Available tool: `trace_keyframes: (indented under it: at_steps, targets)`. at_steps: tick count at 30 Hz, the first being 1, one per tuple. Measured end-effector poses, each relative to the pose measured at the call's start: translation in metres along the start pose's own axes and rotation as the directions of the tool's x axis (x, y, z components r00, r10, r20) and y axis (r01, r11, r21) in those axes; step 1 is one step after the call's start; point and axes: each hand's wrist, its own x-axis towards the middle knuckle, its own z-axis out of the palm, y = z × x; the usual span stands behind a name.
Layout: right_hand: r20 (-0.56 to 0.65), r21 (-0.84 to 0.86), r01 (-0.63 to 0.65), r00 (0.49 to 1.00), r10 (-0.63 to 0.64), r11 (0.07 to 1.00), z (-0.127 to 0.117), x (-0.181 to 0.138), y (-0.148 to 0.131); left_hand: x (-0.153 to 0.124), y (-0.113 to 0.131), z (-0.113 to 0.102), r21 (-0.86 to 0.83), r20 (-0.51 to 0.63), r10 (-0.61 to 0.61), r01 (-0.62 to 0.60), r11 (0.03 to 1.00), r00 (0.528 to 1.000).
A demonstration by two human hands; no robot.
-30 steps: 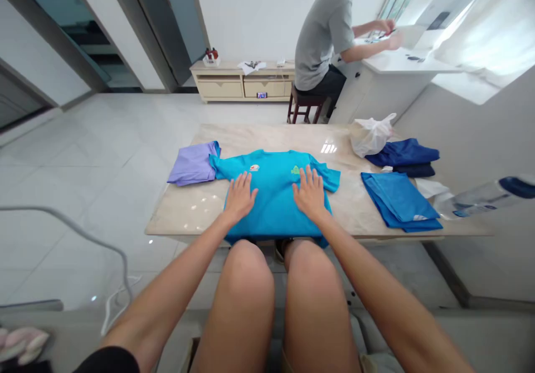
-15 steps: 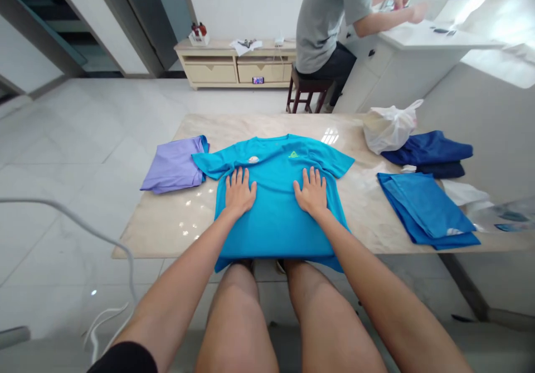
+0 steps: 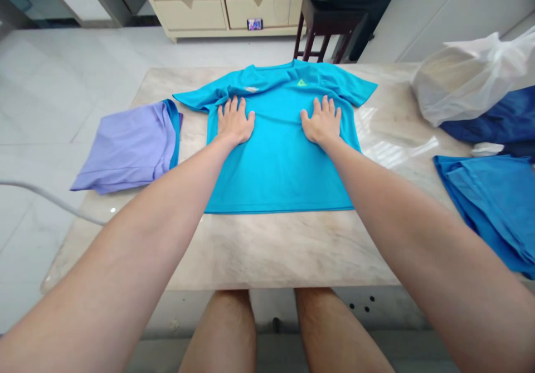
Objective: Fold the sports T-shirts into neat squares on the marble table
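A turquoise T-shirt (image 3: 278, 161) lies spread flat on the marble table (image 3: 271, 250), collar at the far side. My left hand (image 3: 234, 121) rests flat on its chest at the left, fingers stretched out. My right hand (image 3: 321, 122) lies flat on the chest at the right, fingers also spread. Neither hand holds anything. The shirt's hem sits fully on the tabletop, a short way in from the near edge.
A folded lilac garment (image 3: 127, 147) lies at the left. At the right are a white plastic bag (image 3: 463, 77), dark blue clothes (image 3: 497, 122) and a blue folded garment (image 3: 489, 206). Beyond the table stand a stool (image 3: 324, 30) with a seated person and a low cabinet (image 3: 225, 5).
Both hands slid away from me, pushing the shirt farther onto the table; its hem no longer hangs over the near edge. The camera leaned forward and down.
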Motion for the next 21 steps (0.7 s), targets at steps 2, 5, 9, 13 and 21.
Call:
trace_keyframes:
  at_steps: [2, 5, 9, 13, 21]
  targets:
    - [-0.056, -0.004, 0.026, 0.998, -0.027, 1.0, -0.009, -0.006, -0.004, -0.008, 0.008, -0.006, -0.04, -0.081, 0.029, -0.032, 0.999, 0.996]
    - [-0.139, 0.016, 0.102, 0.985, -0.099, 0.995, -0.026, -0.061, -0.014, -0.068, 0.024, -0.023, -0.07, -0.165, 0.075, -0.087, 0.994, 0.983]
    - [-0.094, -0.004, 0.145, 0.985, -0.145, 0.989, -0.046, -0.186, -0.015, -0.193, 0.026, -0.044, -0.056, -0.186, 0.106, -0.118, 0.991, 0.977]
    - [0.108, -0.074, 0.141, 0.985, -0.132, 0.987, -0.066, -0.287, -0.004, -0.289, 0.01, -0.058, 0.046, 0.028, 0.132, -0.134, 0.99, 0.991]
    - [0.439, -0.179, 0.183, 0.894, -0.088, 0.967, -0.149, -0.324, -0.021, -0.343, 0.03, -0.142, 0.188, 0.556, 0.094, -0.236, 0.953, 0.826]
